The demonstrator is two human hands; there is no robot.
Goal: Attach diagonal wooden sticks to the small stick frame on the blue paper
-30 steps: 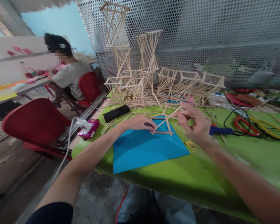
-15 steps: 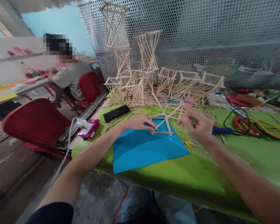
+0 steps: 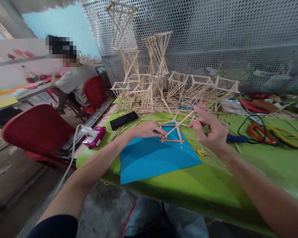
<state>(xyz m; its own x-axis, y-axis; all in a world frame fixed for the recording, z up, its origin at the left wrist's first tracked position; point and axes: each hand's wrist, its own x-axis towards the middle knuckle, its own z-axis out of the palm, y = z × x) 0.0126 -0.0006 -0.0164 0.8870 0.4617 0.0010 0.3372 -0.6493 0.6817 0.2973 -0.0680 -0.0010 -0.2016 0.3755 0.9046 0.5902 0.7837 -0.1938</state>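
Note:
On a blue sheet (image 3: pixel 149 165) lies a square frame of flat wooden sticks (image 3: pixel 172 141). My left hand (image 3: pixel 150 130) is closed at the frame's near left corner, its fingertips round the lower end of a thin wooden stick (image 3: pixel 180 123). That stick slants up to the right. Close to its upper end is my right hand (image 3: pixel 211 130), index finger stretched out and thumb apart; whether the fingertip touches the stick is unclear. Another thin stick (image 3: pixel 169 108) rises from the frame's far side. A small dark patch shows between my left fingers.
Stick towers (image 3: pixel 125 29) and loose sticks fill the table's back, before a perforated metal screen (image 3: pixel 213 33). A black case (image 3: pixel 124 120), purple power socket (image 3: pixel 95 137), blue-handled tool (image 3: pixel 238 138) and red-handled tool (image 3: pixel 258 132) lie around. A person (image 3: pixel 76 82) sits at left.
My right index fingertip has shifted slightly up and to the right, and the slanted stick's upper end a little likewise. My left hand stays put.

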